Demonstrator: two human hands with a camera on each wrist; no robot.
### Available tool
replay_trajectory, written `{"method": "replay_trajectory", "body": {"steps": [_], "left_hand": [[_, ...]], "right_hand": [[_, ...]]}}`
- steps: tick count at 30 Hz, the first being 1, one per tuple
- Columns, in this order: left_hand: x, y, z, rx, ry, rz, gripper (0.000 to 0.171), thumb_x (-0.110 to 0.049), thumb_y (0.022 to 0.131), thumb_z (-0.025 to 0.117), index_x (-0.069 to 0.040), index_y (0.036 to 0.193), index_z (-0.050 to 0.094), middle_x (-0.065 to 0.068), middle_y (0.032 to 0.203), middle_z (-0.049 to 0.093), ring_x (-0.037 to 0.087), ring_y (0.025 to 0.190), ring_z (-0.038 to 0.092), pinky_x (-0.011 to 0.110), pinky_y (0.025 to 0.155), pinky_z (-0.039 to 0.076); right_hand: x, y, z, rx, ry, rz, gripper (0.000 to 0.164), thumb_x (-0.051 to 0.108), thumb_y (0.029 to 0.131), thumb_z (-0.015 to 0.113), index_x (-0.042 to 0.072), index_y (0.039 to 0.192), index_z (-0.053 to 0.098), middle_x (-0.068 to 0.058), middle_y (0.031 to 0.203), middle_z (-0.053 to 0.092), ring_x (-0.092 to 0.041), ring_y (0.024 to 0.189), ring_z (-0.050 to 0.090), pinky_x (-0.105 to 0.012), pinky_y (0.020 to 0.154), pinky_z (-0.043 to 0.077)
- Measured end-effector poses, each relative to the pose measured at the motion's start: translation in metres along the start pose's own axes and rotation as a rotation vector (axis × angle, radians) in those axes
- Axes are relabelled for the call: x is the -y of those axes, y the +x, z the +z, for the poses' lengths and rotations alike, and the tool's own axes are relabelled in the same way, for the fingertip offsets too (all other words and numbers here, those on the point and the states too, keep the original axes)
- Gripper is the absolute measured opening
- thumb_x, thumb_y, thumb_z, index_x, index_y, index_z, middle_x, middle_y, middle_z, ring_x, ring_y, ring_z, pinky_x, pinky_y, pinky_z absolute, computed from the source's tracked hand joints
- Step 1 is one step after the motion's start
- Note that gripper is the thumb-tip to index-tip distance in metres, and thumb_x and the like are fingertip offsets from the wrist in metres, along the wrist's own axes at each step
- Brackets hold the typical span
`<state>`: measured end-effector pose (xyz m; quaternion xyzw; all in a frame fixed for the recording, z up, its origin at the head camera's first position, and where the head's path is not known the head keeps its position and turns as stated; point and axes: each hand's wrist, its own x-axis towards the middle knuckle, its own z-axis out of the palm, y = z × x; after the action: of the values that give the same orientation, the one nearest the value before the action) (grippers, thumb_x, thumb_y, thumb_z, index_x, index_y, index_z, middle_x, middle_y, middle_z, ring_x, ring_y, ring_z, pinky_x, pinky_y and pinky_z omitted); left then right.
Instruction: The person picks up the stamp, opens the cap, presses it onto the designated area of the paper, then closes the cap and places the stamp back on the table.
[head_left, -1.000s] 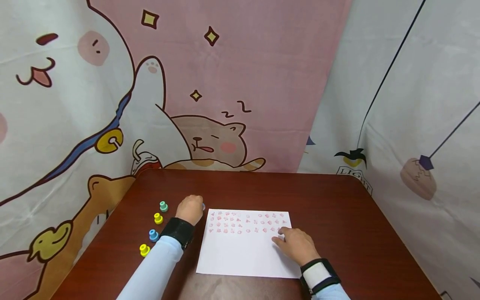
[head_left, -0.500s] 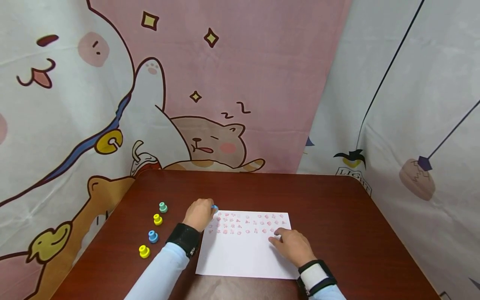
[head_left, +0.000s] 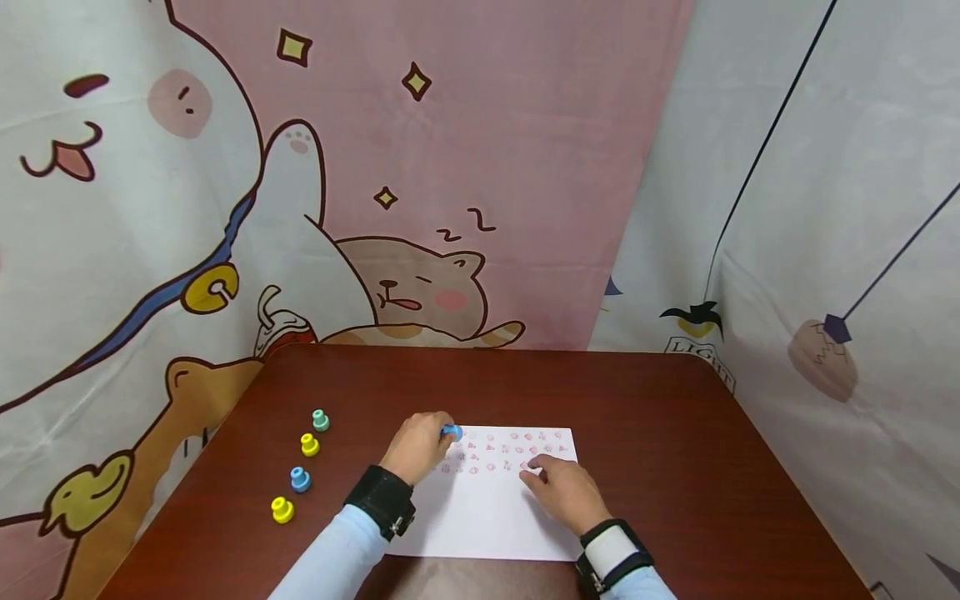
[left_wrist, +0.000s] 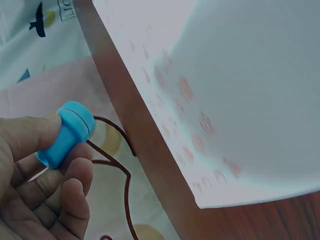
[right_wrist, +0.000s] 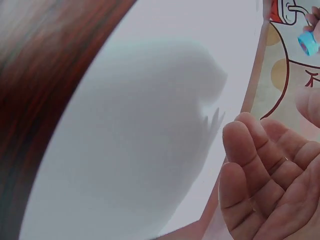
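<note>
My left hand (head_left: 417, 447) pinches a small blue stamp (left_wrist: 70, 131) between thumb and fingers, above the upper left part of a white sheet of paper (head_left: 480, 525). In the left wrist view the stamp lies tilted in the fingertips, its wider capped end pointing up and right. Rows of small red prints (head_left: 542, 437) run across the top of the sheet. Over the sheet's right side hovers my right hand (head_left: 567, 493), its fingers loosely bent. Nothing lies between those fingers in the right wrist view, where the hand (right_wrist: 275, 185) shows its palm side.
Along the left of the brown table (head_left: 675, 467) stand several more stamps: a green one (head_left: 321, 420), a yellow one (head_left: 310, 445), a blue one (head_left: 300, 479) and another yellow one (head_left: 282, 510). A printed cartoon cloth (head_left: 510, 150) hangs behind the table.
My left hand has moved right with the blue stamp, from beside the sheet's upper left corner to over the sheet. My right hand has shifted slightly left.
</note>
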<state>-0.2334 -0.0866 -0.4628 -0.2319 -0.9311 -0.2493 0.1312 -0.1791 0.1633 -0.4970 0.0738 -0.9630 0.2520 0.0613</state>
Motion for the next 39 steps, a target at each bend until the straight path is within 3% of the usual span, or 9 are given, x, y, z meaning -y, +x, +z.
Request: {"method": "replay_trajectory", "body": {"steps": [5,11,17,23,30,39], "left_hand": [[-0.014,-0.001,0.002,0.056,-0.107,-0.005,0.014,-0.011,0.086,0.077,-0.004,0.097,0.070,0.005,0.090,0.071,0.013,0.076,0.064,0.033,0.073,0.057],[-0.024,0.000,0.010,0.101,-0.203,0.044,0.015,-0.015,0.089,0.076,-0.006,0.100,0.071,0.001,0.090,0.071,0.006,0.072,0.060,0.023,0.066,0.052],[-0.031,0.000,0.018,0.093,-0.301,0.076,0.009,-0.015,0.088,0.076,-0.009,0.095,0.072,-0.007,0.080,0.067,0.003,0.067,0.055,0.021,0.061,0.047],[-0.039,-0.002,0.023,0.091,-0.371,0.078,0.006,-0.013,0.089,0.075,-0.011,0.094,0.072,-0.007,0.079,0.066,0.003,0.067,0.055,0.020,0.061,0.047],[-0.047,-0.002,0.025,0.075,-0.389,0.116,0.006,-0.012,0.089,0.075,-0.011,0.095,0.073,-0.008,0.079,0.067,0.000,0.066,0.053,0.019,0.060,0.047],[-0.050,-0.001,0.022,0.074,-0.413,0.120,0.006,-0.012,0.089,0.075,-0.011,0.095,0.073,-0.007,0.081,0.069,0.000,0.070,0.057,0.019,0.064,0.049]], "right_hand": [[0.005,0.004,0.002,-0.001,0.093,0.013,0.022,0.030,0.093,0.069,0.011,0.103,0.073,0.003,0.078,0.066,-0.009,0.064,0.054,-0.031,0.057,0.044],[0.013,0.008,0.001,0.060,0.292,0.055,0.030,0.032,0.098,0.062,0.007,0.112,0.070,-0.002,0.083,0.067,-0.012,0.066,0.059,-0.030,0.055,0.047],[0.023,0.010,-0.004,0.134,0.488,0.130,0.039,0.040,0.102,0.054,0.005,0.115,0.067,-0.004,0.085,0.066,-0.020,0.069,0.062,-0.033,0.056,0.047],[0.025,0.012,-0.001,0.159,0.656,0.144,0.041,0.037,0.105,0.047,0.001,0.114,0.064,-0.005,0.083,0.066,-0.020,0.066,0.063,-0.035,0.059,0.050],[0.025,0.012,-0.003,0.202,0.868,0.129,0.038,0.030,0.106,0.045,-0.004,0.112,0.061,-0.011,0.086,0.068,-0.023,0.068,0.066,-0.034,0.059,0.050],[0.022,0.016,-0.003,0.277,1.044,0.164,0.033,0.026,0.107,0.046,-0.005,0.110,0.053,-0.003,0.080,0.055,-0.011,0.066,0.057,-0.024,0.063,0.049]]}}
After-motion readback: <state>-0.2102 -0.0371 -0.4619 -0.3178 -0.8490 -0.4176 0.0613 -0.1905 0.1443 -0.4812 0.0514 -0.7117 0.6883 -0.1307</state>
